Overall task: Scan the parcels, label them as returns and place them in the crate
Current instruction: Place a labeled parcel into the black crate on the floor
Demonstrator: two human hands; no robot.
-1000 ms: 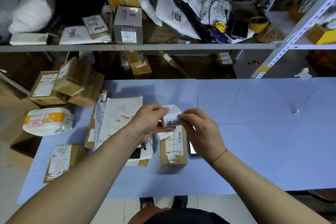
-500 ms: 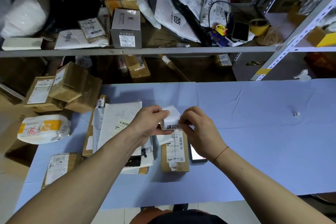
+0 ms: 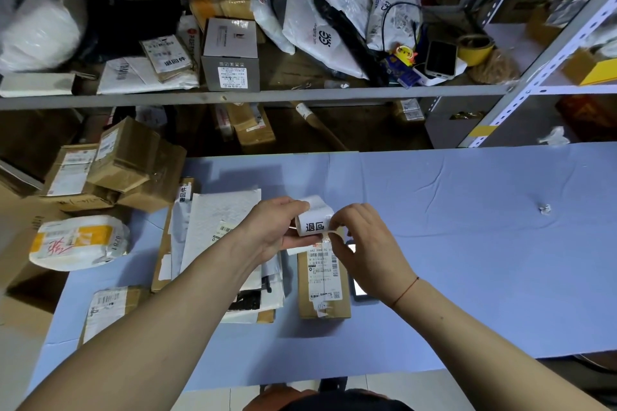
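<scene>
1. Since a second ago almost nothing has moved: both hands are in the same spot over the brown box, and the right fingers have picked a little more at the sticker's edge.
2. The right hand has its fingertips pinched together on the edge of a sticker. The left hand is curled around the label roll and holds it tight.
3. The roll is up in the air, just above the far end of the brown box. The box lies flat on the blue table, and I see no return sticker on it yet.
4. Just right of the box, a phone with a lit screen peeks out from under the right wrist. I think the box was scanned, but I cannot be sure.
5. Left of the box lies a pile of flat parcels. One at the far end of the pile has a return sticker on it.
6. Farther left of the box, a white and yellow bag and a small carton wait.
7. I cannot see a crate. So I think most of the job is left: peel, stick, put away, then the rest.
</scene>
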